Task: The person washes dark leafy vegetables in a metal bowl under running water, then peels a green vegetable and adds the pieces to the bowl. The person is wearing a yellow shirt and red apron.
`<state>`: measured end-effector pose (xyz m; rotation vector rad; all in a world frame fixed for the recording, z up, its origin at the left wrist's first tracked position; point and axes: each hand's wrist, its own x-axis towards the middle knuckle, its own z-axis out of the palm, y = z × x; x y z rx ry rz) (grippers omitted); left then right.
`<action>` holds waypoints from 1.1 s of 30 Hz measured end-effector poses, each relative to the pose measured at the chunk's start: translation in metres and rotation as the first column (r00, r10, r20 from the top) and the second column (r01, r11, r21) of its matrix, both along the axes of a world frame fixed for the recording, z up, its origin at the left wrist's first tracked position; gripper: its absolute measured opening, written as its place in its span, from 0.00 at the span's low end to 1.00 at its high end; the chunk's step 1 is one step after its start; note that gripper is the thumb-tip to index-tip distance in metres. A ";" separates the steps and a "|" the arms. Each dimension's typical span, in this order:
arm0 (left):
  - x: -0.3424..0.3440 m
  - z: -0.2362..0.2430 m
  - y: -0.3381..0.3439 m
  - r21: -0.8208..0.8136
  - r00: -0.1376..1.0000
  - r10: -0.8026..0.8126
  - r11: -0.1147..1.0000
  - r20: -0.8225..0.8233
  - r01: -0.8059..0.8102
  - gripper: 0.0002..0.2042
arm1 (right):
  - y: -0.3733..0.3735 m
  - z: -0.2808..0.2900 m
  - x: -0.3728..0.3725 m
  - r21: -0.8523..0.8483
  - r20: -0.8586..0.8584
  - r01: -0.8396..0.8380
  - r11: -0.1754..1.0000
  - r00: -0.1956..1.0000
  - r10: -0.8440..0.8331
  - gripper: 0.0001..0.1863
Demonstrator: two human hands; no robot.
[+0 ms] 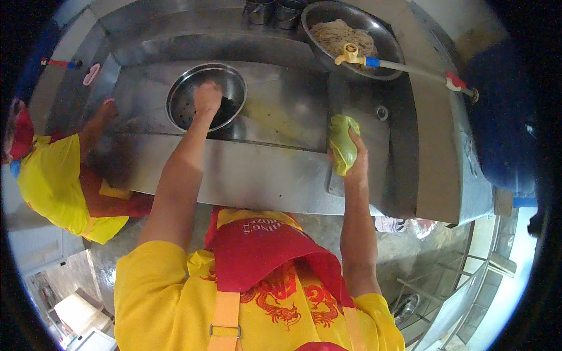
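My left hand [208,97] is closed like a fist inside a round metal bowl [175,93] that stands in the steel sink. Whatever it may grip there is hidden under the fingers. Dark spots or holes show on the bowl's inner wall beside the hand. To the right, my right hand [358,158] is wrapped round a soft, shiny yellow-green bundle [343,143], which looks like a plastic bag. It is held upright over the sink's right end, apart from the bowl.
A yellow tap [350,54] on a white pipe [410,69] reaches over a large metal basin [313,17] with pale, noodle-like strands. Dark metal pots [259,11] stand at the back. At the left, a co-worker in a yellow shirt [50,178] leans at the steel sink [281,169].
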<state>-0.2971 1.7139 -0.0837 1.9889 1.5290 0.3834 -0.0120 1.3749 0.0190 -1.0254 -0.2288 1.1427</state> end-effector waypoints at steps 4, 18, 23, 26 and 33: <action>0.000 0.009 -0.023 0.130 0.948 0.012 0.991 -0.319 0.031 0.22 | 0.018 0.001 -0.004 0.073 -0.065 -0.089 0.993 0.993 0.094 0.22; 0.140 0.085 -0.127 -0.471 0.427 0.354 0.857 0.832 0.208 0.18 | 0.094 0.024 -0.039 -0.027 0.031 -0.282 0.959 0.959 0.283 0.34; 0.160 0.081 -0.155 -0.464 0.477 0.335 0.867 0.812 0.182 0.20 | 0.075 0.019 -0.042 -0.148 0.214 -0.260 0.954 0.934 0.287 0.39; 0.172 0.084 -0.171 -0.445 0.471 0.296 0.862 0.831 0.244 0.23 | 0.072 0.013 -0.034 -0.140 0.389 -0.156 0.978 0.900 0.199 0.45; 0.184 0.106 -0.184 -0.517 0.433 0.336 0.745 0.837 0.421 0.25 | 0.078 0.037 -0.012 0.003 0.563 -0.201 0.980 0.810 0.164 0.50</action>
